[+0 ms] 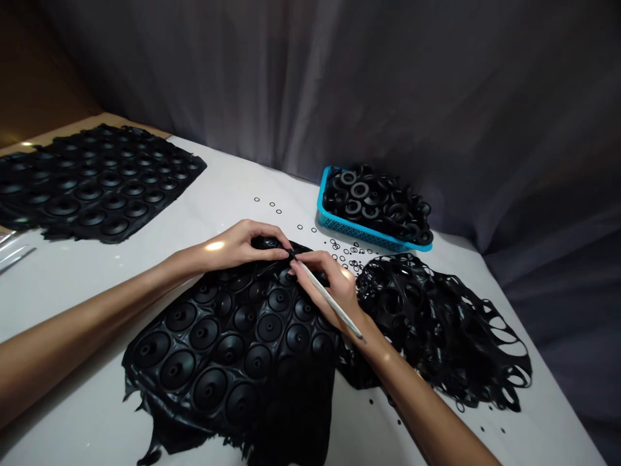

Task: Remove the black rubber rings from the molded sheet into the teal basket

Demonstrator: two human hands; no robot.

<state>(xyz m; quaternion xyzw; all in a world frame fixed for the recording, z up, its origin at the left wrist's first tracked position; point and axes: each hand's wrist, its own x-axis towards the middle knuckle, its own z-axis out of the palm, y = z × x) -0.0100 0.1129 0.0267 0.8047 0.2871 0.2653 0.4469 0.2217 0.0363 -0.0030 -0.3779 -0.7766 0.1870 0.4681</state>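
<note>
Head view: left hand (242,244) pinches far edge of black molded sheet (257,359), right hand (337,285) grips white-handled tool (330,300); sheet seems soft, floppy, best held at edge.

head view | texts, labels, brands: none legible | numbers, signs: none legible

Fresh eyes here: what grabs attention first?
The bright blue basket heaped with black rings, near the table's back edge. Front center, a big studded black sheet, with the left hand at its far edge and a pale tool in the right hand. A crumpled, holed sheet lies farther right.
</note>
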